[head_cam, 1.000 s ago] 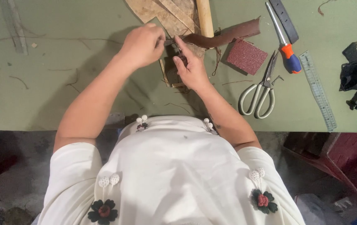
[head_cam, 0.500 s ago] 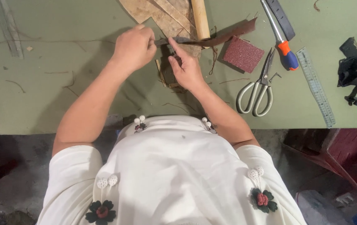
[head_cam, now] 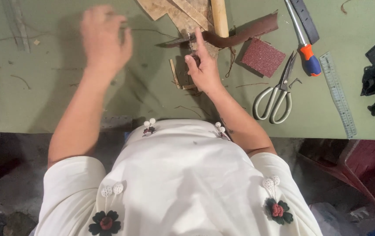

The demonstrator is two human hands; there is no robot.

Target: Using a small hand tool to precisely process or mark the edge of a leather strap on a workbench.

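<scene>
The right hand (head_cam: 203,70) rests on the green surface (head_cam: 65,100), its fingers pinched shut on a small dark metal tool (head_cam: 190,43) set against a brown leather strap (head_cam: 240,35); the left hand (head_cam: 104,39), blurred, hovers apart to the left with fingers loosely spread, holding nothing; tan leather scraps (head_cam: 174,11) and a wooden handle (head_cam: 219,17) lie just beyond the strap; a red sandpaper block (head_cam: 262,57), scissors (head_cam: 277,94), an orange-and-blue-handled screwdriver (head_cam: 303,41) and a steel ruler (head_cam: 337,94) crowd the right side.

Leather workshop: scissors (head_cam: 274,99), ruler (head_cam: 338,94), leather strap (head_cam: 240,36)
</scene>
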